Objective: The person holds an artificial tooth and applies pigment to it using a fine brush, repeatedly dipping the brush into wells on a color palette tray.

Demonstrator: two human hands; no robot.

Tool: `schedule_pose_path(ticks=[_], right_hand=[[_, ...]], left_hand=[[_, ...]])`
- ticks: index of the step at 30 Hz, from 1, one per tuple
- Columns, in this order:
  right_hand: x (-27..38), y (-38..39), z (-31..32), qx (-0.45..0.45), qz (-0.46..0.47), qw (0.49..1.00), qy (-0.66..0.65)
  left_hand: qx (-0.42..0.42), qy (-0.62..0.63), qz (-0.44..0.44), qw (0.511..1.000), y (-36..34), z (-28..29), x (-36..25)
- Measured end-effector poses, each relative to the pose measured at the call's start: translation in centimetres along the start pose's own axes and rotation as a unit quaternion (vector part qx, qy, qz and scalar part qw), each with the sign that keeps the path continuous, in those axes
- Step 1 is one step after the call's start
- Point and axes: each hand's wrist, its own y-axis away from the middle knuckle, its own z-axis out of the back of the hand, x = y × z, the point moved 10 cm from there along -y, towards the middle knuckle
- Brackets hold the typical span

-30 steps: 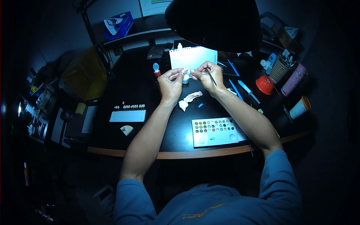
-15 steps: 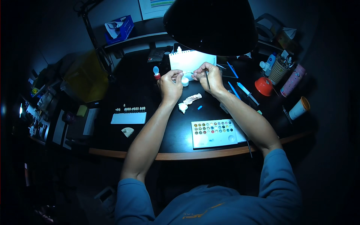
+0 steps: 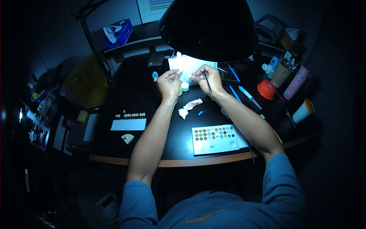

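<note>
My left hand (image 3: 167,86) is closed in a pinch on a small pale piece (image 3: 180,72), in front of a white spiral pad (image 3: 194,60). My right hand (image 3: 211,82) grips a thin dark brush (image 3: 207,82), its tip hard to make out against the bright paper. Beneath my hands are small white jars (image 3: 185,87). Nearer to me lie a pale dental cast (image 3: 192,104), a small white lump (image 3: 183,113), a blue capsule-shaped piece (image 3: 200,113) and a paint palette (image 3: 214,144).
A black lamp head (image 3: 207,32) overhangs the pad. At left are a tooth shade guide (image 3: 128,124) and a pale wedge (image 3: 127,138). At right stand a red bowl (image 3: 266,89), a tool holder (image 3: 281,74), a pink bottle (image 3: 296,83), a cup (image 3: 304,110) and a syringe (image 3: 249,97).
My left hand has moved slightly up and left from above the jar, widening the gap to my right fingertips. The whole view has shifted a little. Both grips continue.
</note>
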Motion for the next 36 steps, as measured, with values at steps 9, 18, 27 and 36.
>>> schedule_pose_path(ticks=[9, 18, 27, 36], right_hand=[[0.7, -0.1, -0.7, -0.001, -0.002, 1.0, 0.023], [0.7, 0.0, -0.6, -0.001, -0.006, 0.999, 0.031], [0.9, 0.3, -0.3, -0.002, -0.009, 0.999, 0.042], [0.1, 0.3, -0.2, 0.0, -0.014, 1.0, 0.007]], left_hand=[[-0.006, -0.042, -0.007, 0.999, 0.0, 0.5, -0.5], [-0.007, -0.081, -0.02, 0.996, 0.2, 0.6, -0.7], [-0.008, -0.114, -0.051, 0.992, -0.2, 0.5, -0.5], [-0.004, -0.135, -0.049, 0.99, -0.1, 0.5, -0.8]])
